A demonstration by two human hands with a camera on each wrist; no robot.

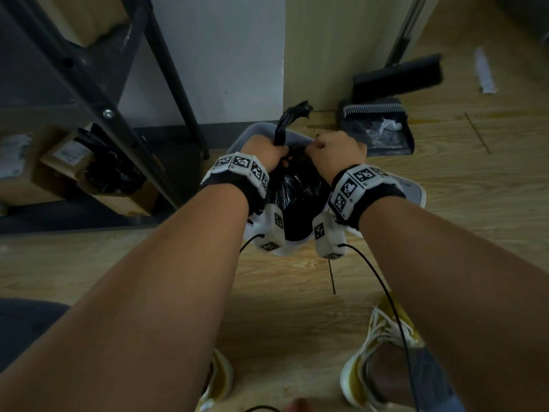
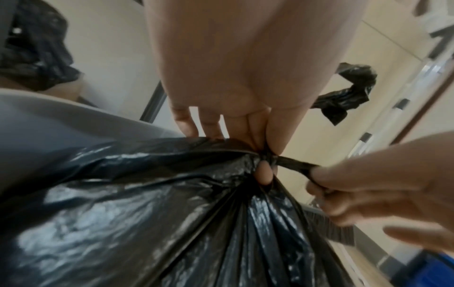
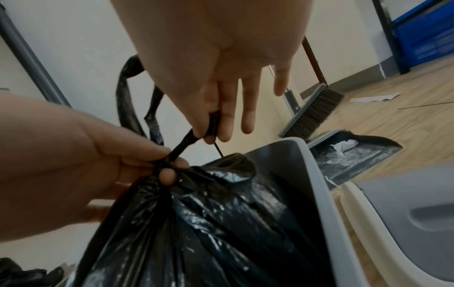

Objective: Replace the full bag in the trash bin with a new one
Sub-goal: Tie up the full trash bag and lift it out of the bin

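L fingers (image 3: 169,175) are curled tight round the gathered neck of the bag (image 1: 297,188), thumb and forefinger pinching the knot point. R fingers (image 3: 221,124) pinch a thin twisted strip of the bag's plastic between thumb and first two fingers; the other two are held straight and slightly spread. The strip is drawn taut from the knot point to the R hand (image 1: 335,153). A second twisted tail of plastic is seen rising past the L hand (image 1: 264,151) and drooping over at its tip. The bag, black and glossy, is bunched at the top and sits inside the bin (image 1: 261,129), on the wood floor (image 1: 445,185) against the wall. The bin's lid (image 3: 405,223) is seen just beside it on the R. Further out, R of the bin, a dustpan (image 1: 383,129) holding crumpled scraps lies on the floor, a broom (image 1: 398,75) beside it. To the L, a box (image 1: 77,165) w/ black bags on it sits under a dark frame.
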